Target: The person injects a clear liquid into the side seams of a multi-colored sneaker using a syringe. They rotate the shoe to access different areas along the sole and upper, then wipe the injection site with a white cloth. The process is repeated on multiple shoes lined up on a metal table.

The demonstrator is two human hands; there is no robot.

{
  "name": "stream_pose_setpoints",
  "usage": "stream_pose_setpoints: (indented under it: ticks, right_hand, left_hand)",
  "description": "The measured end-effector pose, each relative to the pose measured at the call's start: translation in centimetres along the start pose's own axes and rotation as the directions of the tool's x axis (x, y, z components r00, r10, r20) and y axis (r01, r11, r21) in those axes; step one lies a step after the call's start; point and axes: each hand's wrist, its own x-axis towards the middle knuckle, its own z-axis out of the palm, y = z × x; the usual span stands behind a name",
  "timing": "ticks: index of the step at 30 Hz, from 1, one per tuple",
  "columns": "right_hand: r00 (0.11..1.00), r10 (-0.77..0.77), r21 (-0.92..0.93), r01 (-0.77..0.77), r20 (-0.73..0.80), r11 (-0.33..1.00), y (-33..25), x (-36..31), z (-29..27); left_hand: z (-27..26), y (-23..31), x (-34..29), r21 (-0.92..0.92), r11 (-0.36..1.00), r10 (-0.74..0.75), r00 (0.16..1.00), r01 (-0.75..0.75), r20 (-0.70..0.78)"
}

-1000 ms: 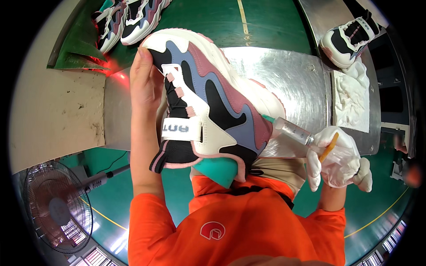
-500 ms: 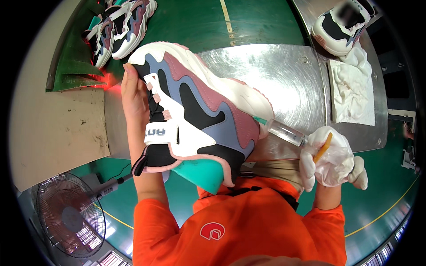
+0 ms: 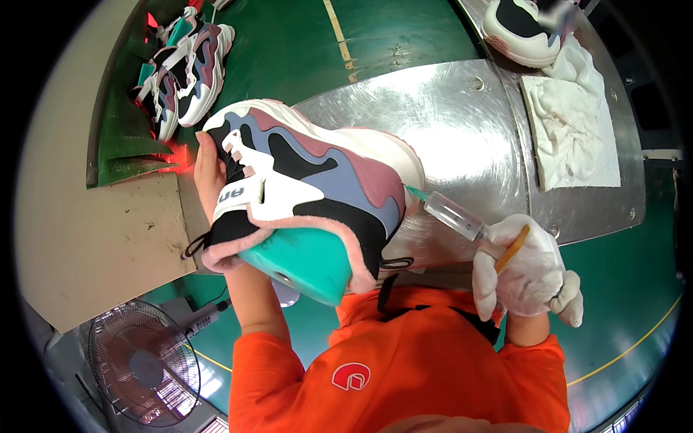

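My left hand (image 3: 209, 173) grips the heel of a chunky sneaker (image 3: 317, 180) in white, blue, black and dusty pink, held on its side over a metal table (image 3: 462, 115). A teal shoe last (image 3: 303, 263) sticks out of its pink fleece collar. My right hand (image 3: 523, 270), in a white glove, holds a clear syringe (image 3: 455, 215) with an orange plunger. The syringe's green needle tip touches the shoe near its toe.
A white cloth (image 3: 570, 130) lies on the table's right side, with another sneaker (image 3: 523, 29) beyond it. Two more sneakers (image 3: 184, 68) sit on a green belt at the upper left. A fan (image 3: 144, 364) stands on the floor at the lower left.
The shoe has tipped lower and turned toward me, showing the teal last. My right hand has brought the syringe's needle up against the shoe's toe end.
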Motion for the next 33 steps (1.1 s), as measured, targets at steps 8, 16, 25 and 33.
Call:
stream_pose_setpoints:
  ticks: [8, 16, 25, 33]
  right_hand:
    - [0.99, -0.138, -0.085, 0.138, 0.014, 0.987, 1.5, -0.2, -0.7]
    - [0.96, -0.247, 0.053, 0.242, 0.131, 0.969, 3.3, -0.1, -2.6]
    - [0.948, -0.258, 0.152, 0.232, 0.184, 0.961, 4.3, -0.2, -3.6]
    - [0.951, -0.298, 0.119, 0.288, 0.079, 0.95, 4.9, -0.2, -1.5]
  left_hand:
    - [-2.3, -1.6, 0.1, 0.449, 0.887, 0.173, 0.979, -0.107, -0.108]
    - [-6.8, -1.4, 2.6, 0.338, 0.476, 0.578, 0.579, -0.812, 0.575]
    - [-4.2, -0.5, -5.1, 0.385, 0.923, 0.064, 0.988, -0.004, -0.143]
    - [-5.2, 0.3, -13.4, 0.301, 0.88, -0.3, 0.922, 0.367, -0.245]
